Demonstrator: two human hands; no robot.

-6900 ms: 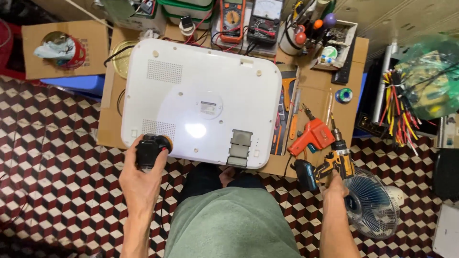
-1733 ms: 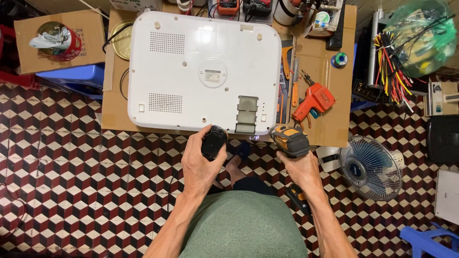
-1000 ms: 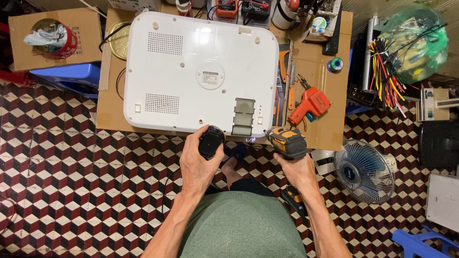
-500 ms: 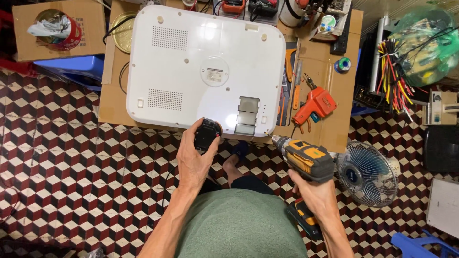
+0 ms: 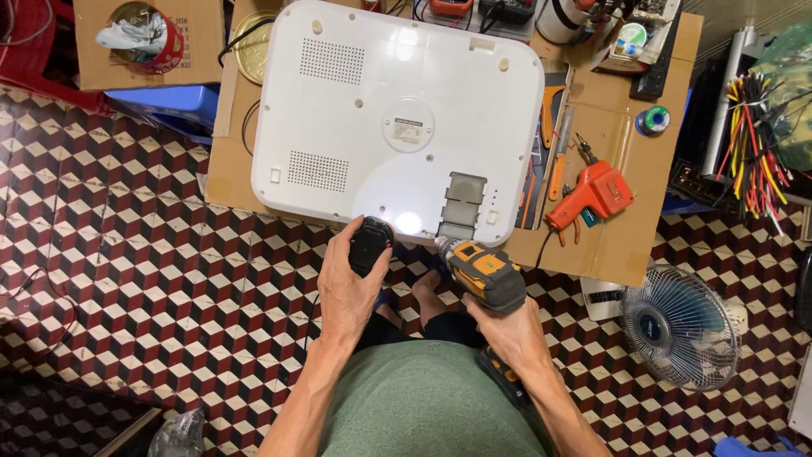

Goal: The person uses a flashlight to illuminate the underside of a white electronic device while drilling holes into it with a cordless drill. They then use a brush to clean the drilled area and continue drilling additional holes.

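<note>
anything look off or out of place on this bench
Mostly the big white panel: it overhangs the near edge of the cardboard-topped table. The left hand holds a black flashlight by that edge; the right hand holds a yellow drill.

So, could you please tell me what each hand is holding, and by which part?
Left hand grips a black round torch around its body; right hand holds the drill by its handle.

White casing (image 5: pixel 397 118) just beyond hands; floor open.
</note>
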